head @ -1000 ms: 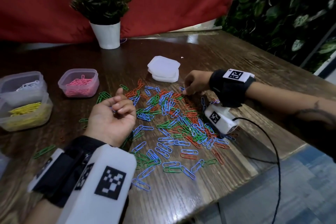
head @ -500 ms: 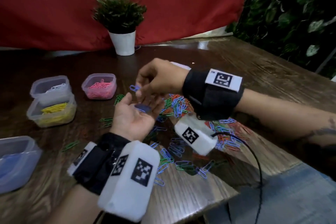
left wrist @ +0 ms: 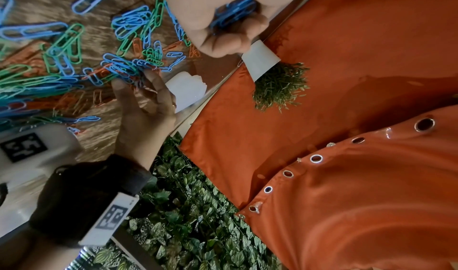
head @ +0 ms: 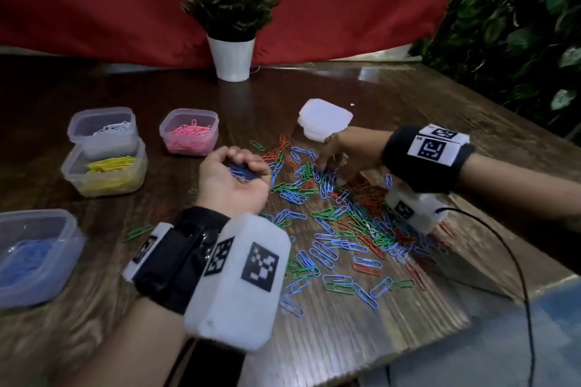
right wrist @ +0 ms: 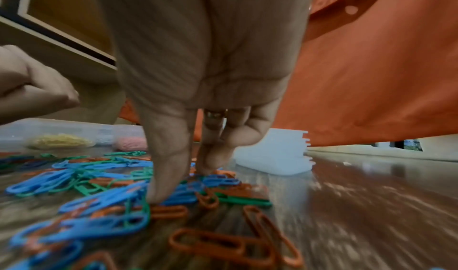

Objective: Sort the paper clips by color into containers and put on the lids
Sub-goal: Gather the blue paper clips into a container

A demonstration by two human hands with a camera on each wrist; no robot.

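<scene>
My left hand (head: 239,166) lies palm up left of the pile, its fingers curled round a bunch of blue clips (left wrist: 233,12). A mixed pile of blue, green and orange paper clips (head: 339,223) covers the table's middle. My right hand (head: 325,162) reaches down into the pile's far edge. Its thumb tip (right wrist: 158,196) and a fingertip (right wrist: 208,166) stand apart and press on blue clips, gripping nothing that I can see. A stack of white lids (head: 325,118) sits just behind that hand.
On the left a tub of white clips (head: 103,132) sits atop a tub of yellow ones (head: 103,173). A pink tub (head: 188,132) stands beside them and a blue tub (head: 34,256) at near left. A potted plant (head: 231,56) stands at the back. The table edge (head: 471,324) runs front right.
My right hand has left the spot above my left palm and gone back down onto the pile. My left hand's fingers have curled further round the blue clips.
</scene>
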